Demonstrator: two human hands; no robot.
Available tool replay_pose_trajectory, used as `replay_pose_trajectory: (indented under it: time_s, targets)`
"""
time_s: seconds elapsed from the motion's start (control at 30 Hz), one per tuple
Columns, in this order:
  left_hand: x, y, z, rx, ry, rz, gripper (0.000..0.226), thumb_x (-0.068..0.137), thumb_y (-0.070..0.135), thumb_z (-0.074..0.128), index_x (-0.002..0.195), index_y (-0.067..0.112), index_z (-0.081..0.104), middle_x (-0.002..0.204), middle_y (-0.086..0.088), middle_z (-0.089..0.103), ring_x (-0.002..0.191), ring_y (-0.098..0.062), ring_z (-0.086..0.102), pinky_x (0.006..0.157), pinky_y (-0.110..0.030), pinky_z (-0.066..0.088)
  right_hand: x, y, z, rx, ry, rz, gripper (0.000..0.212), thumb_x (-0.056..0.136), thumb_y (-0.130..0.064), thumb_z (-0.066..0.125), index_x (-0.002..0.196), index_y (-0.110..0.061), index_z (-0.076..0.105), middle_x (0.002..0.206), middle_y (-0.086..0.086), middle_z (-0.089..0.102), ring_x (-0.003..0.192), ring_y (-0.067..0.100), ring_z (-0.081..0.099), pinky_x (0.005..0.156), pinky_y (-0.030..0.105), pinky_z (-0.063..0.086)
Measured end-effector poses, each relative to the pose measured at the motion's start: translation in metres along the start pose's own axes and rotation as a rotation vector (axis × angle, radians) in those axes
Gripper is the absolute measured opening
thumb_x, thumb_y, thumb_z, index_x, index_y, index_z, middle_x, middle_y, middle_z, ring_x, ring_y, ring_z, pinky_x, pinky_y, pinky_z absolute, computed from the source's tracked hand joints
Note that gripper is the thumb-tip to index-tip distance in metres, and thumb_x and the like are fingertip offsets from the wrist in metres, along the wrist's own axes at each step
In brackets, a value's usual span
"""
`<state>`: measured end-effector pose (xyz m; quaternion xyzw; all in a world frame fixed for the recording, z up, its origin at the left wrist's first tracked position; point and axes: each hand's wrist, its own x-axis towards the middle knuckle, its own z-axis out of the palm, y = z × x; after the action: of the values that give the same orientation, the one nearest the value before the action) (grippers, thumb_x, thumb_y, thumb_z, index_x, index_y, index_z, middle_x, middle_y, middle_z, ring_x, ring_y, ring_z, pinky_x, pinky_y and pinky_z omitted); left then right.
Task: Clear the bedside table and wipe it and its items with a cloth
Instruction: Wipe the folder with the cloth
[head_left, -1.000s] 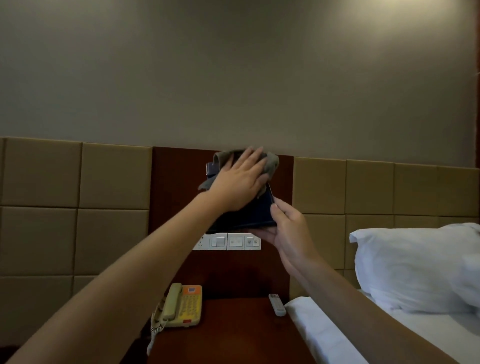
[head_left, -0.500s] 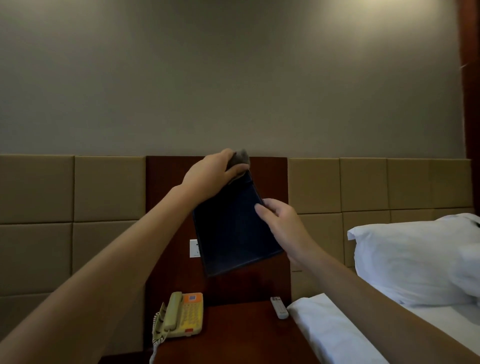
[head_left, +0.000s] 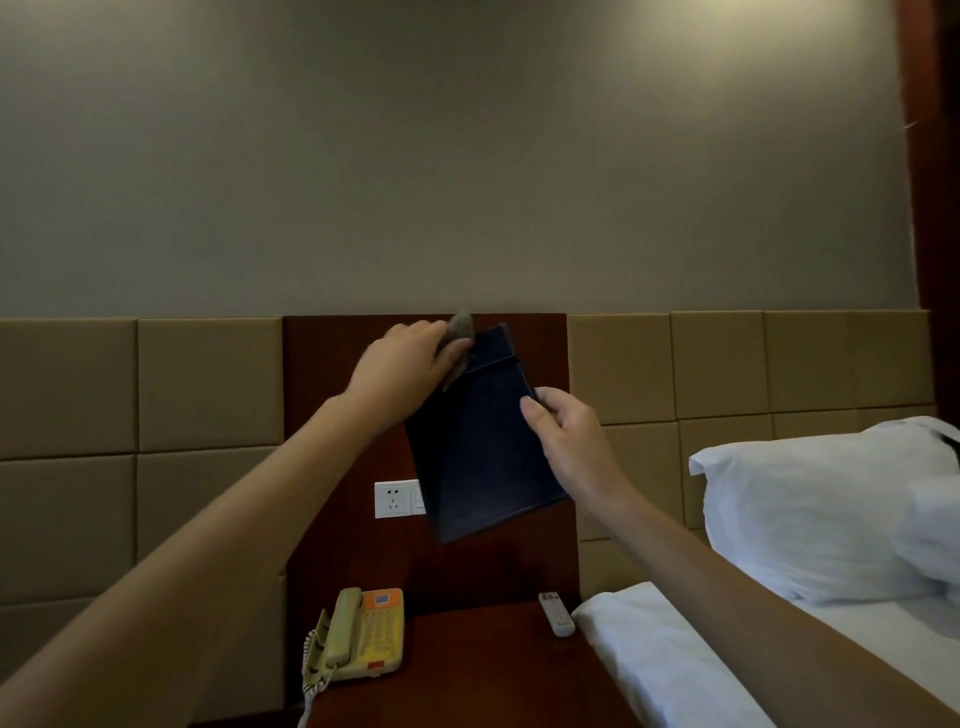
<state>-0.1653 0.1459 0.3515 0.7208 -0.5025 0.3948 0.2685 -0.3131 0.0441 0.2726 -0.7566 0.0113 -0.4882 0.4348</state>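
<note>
Dark wooden bedside table (head_left: 467, 670): yellow telephone (head_left: 358, 636) left, white remote (head_left: 556, 613) right edge.

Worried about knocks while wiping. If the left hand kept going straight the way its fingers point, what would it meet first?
Likely the dark folder: the left hand, gripping the cloth, points up-right at its top flap. Behind lies the wooden panel; depth unclear.

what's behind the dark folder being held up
The wood panel, with a white wall socket showing left of the folder. Anything else mounted there is covered.
</note>
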Motion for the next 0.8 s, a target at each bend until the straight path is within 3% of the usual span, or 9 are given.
replay_pose_trajectory:
  time_s: [0.1, 0.2, 0.33, 0.43, 0.53, 0.57, 0.63, 0.7, 0.8]
  targets:
    - [0.001, 0.029, 0.006, 0.14, 0.032, 0.116, 0.047, 0.101, 0.045, 0.029, 0.138, 0.02, 0.043, 0.142, -0.001, 0.046, 0.131, -0.023, 0.038, 0.105, -0.04, 0.03, -0.001, -0.002, 0.008, 0.007, -0.002, 0.009, 0.017, 0.102, -0.022, 0.042, 0.099, -0.024, 0.059, 0.099, 0.009, 0.065, 0.092, 0.023, 0.062, 0.078, 0.033, 0.049]
    - [0.004, 0.037, 0.014, 0.246, 0.001, 0.207, 0.054, 0.102, 0.044, 0.023, 0.151, 0.023, 0.019, 0.158, 0.004, 0.019, 0.146, -0.018, 0.013, 0.117, -0.04, 0.011, 0.003, 0.0, 0.01, 0.031, 0.038, 0.05, 0.025, 0.102, -0.024, 0.042, 0.115, -0.011, 0.059, 0.107, 0.013, 0.064, 0.1, 0.027, 0.061, 0.083, 0.037, 0.049]
    - [0.003, 0.005, 0.016, 0.086, -0.078, 0.105, 0.054, 0.103, 0.04, 0.021, 0.152, 0.019, 0.015, 0.159, 0.001, 0.019, 0.146, -0.014, 0.014, 0.117, -0.032, 0.016, 0.003, 0.005, 0.006, -0.038, 0.037, -0.002, 0.026, 0.102, -0.022, 0.043, 0.103, -0.004, 0.062, 0.089, 0.028, 0.06, 0.075, 0.039, 0.056, 0.062, 0.039, 0.041]
    - [-0.008, -0.015, 0.018, 0.076, -0.133, -0.038, 0.056, 0.103, 0.041, 0.018, 0.153, 0.017, 0.013, 0.16, 0.0, 0.012, 0.147, -0.014, 0.009, 0.116, -0.033, 0.018, 0.001, 0.011, 0.005, -0.073, 0.042, -0.008, 0.026, 0.102, -0.022, 0.043, 0.102, -0.004, 0.062, 0.089, 0.028, 0.062, 0.075, 0.04, 0.056, 0.062, 0.047, 0.046]
    - [-0.017, 0.004, 0.024, 0.135, -0.146, -0.013, 0.059, 0.102, 0.043, 0.017, 0.153, 0.017, 0.002, 0.16, 0.002, -0.005, 0.147, -0.012, -0.003, 0.118, -0.037, 0.007, 0.001, 0.011, 0.011, -0.064, 0.055, 0.038, 0.03, 0.102, -0.022, 0.041, 0.099, 0.001, 0.059, 0.073, 0.016, 0.056, 0.061, 0.022, 0.05, 0.055, 0.028, 0.04]
    - [-0.017, 0.016, 0.027, 0.157, -0.139, 0.028, 0.06, 0.102, 0.045, 0.017, 0.152, 0.018, -0.002, 0.16, 0.003, -0.009, 0.147, -0.012, -0.007, 0.118, -0.039, 0.001, 0.001, 0.009, 0.013, -0.05, 0.065, 0.05, 0.029, 0.103, -0.023, 0.04, 0.098, -0.001, 0.059, 0.075, 0.012, 0.055, 0.064, 0.018, 0.051, 0.057, 0.025, 0.04]
    - [-0.014, 0.038, 0.033, 0.195, -0.133, 0.114, 0.062, 0.101, 0.046, 0.016, 0.152, 0.018, -0.006, 0.159, 0.004, -0.013, 0.146, -0.012, -0.012, 0.118, -0.043, -0.005, 0.003, 0.007, 0.016, -0.019, 0.084, 0.075, 0.025, 0.103, -0.023, 0.039, 0.097, -0.009, 0.059, 0.093, 0.019, 0.062, 0.084, 0.028, 0.059, 0.074, 0.039, 0.05]
    - [-0.007, 0.046, 0.036, 0.205, -0.158, 0.167, 0.061, 0.102, 0.045, 0.017, 0.152, 0.019, -0.006, 0.159, 0.005, -0.013, 0.146, -0.011, -0.013, 0.117, -0.044, -0.006, 0.003, 0.005, 0.015, 0.011, 0.106, 0.093, 0.022, 0.103, -0.022, 0.039, 0.1, -0.014, 0.059, 0.104, 0.024, 0.061, 0.098, 0.037, 0.058, 0.086, 0.049, 0.048]
    - [0.004, 0.033, 0.035, 0.137, -0.171, 0.154, 0.061, 0.102, 0.044, 0.022, 0.153, 0.02, -0.002, 0.16, 0.005, -0.005, 0.147, -0.01, -0.006, 0.118, -0.04, -0.001, 0.003, 0.009, 0.008, -0.036, 0.113, 0.062, 0.032, 0.103, -0.023, 0.039, 0.097, 0.003, 0.058, 0.087, 0.026, 0.055, 0.078, 0.035, 0.052, 0.067, 0.039, 0.042]
